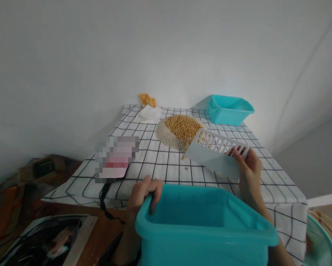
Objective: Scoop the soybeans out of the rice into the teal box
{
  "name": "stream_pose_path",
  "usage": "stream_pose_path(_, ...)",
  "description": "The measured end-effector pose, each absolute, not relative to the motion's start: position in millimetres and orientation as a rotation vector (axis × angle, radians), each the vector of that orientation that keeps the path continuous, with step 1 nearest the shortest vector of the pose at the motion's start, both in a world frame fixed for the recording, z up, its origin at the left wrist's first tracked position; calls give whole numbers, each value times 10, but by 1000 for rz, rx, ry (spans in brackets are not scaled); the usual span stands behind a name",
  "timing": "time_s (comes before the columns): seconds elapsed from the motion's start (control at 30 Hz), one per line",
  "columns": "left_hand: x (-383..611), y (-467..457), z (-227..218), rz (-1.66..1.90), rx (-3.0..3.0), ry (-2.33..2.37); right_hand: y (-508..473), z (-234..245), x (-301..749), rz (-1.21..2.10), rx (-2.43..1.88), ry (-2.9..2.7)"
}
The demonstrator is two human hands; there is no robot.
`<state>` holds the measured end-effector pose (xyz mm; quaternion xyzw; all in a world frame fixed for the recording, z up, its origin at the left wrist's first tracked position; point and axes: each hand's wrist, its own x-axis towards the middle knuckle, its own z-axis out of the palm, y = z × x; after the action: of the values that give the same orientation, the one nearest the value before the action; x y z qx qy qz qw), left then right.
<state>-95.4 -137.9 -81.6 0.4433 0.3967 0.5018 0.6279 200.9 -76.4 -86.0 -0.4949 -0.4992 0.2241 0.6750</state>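
My left hand [144, 194] is closed over the near left rim of a turquoise plastic tub [207, 229] that sits closest to me. My right hand [249, 170] grips one end of a white slotted basket [215, 152], which is tilted with its far end touching a round heap of white rice and yellow soybeans [179, 131] on the checked tablecloth [154, 162]. A few beans show inside the basket and a few lie loose on the cloth below it.
A second turquoise tub [229, 109] stands at the far right corner by the wall. A white cloth [148, 114] and an orange object [147, 99] lie at the far edge. A pixelated pink item [116, 159] sits at left. Clutter lies on the floor at left.
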Motion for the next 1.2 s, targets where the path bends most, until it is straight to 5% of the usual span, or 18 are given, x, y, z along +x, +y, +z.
stream_pose_path(1.2,-946,-1382,-771,1146,1010,884,-901,-712,1910,1025,-1178,-1209)
